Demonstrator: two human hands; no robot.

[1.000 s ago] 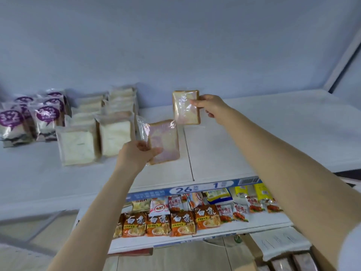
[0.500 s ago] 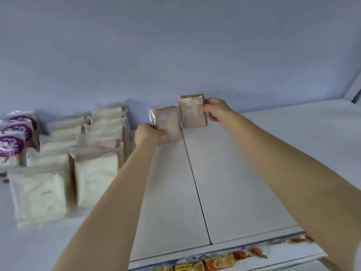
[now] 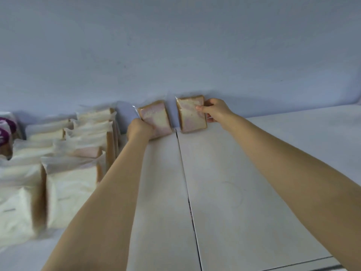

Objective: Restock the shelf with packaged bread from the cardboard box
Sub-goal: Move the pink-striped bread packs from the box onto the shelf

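Two clear-wrapped packs of pinkish sliced bread stand at the back of the white shelf (image 3: 244, 182), against the blue wall. My left hand (image 3: 139, 128) grips the left bread pack (image 3: 155, 119) at its lower left corner. Just right of the shelf seam stands the right bread pack (image 3: 191, 116), which my right hand (image 3: 215, 110) holds by its right edge, thumb on the front face. A narrow gap separates the two packs. The cardboard box is out of view.
Rows of white bread packs (image 3: 66, 169) fill the shelf to the left of my left arm. Purple-labelled packs (image 3: 5, 128) sit at the far left edge. A dark seam (image 3: 187, 192) runs front to back down the shelf.
Both hands have carried the two packs further back and set them down against the wall. The view has moved closer and up, so the lower snack shelf is no longer seen.
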